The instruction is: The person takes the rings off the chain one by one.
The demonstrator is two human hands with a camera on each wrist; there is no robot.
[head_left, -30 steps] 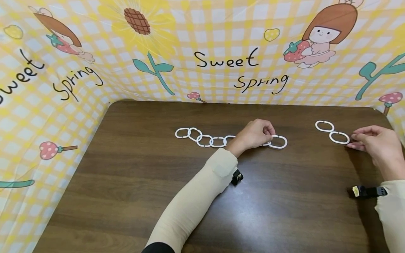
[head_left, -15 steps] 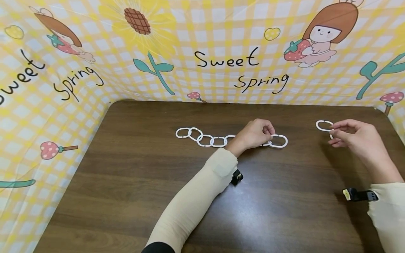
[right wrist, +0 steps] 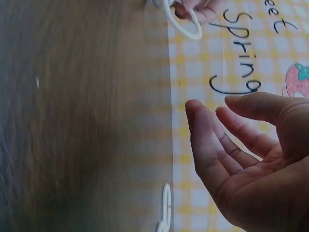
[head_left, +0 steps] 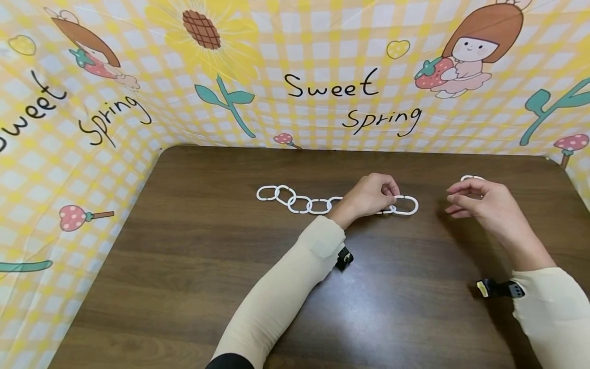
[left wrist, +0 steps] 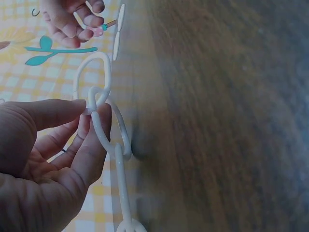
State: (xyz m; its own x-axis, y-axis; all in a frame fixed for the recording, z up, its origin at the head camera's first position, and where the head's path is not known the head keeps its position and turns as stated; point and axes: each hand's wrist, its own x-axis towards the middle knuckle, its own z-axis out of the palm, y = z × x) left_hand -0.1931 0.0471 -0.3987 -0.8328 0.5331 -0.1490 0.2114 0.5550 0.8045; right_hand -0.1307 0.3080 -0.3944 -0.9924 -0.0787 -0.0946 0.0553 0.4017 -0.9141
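Note:
My left hand pinches a link of a white plastic chain between thumb and fingers. The chain lies across the table to its left, partly hidden by the hand and wrist. An oval end link sticks out to the right of the fingers; in the left wrist view this end link stands raised above the pinch. Over the table to the right hovers my right hand, fingers loosely bent and apart, with nothing between them in the right wrist view. Behind it a loose white link shows partly.
Two loose links appear edge-on in the left wrist view, beyond the chain. The brown wooden table meets a yellow checked cloth at the back and left. A small black camera sits on the right wrist.
My right hand has moved left from beside the two loose links, passing in front of them and now covering most of them. The left hand and chain have stayed in place.

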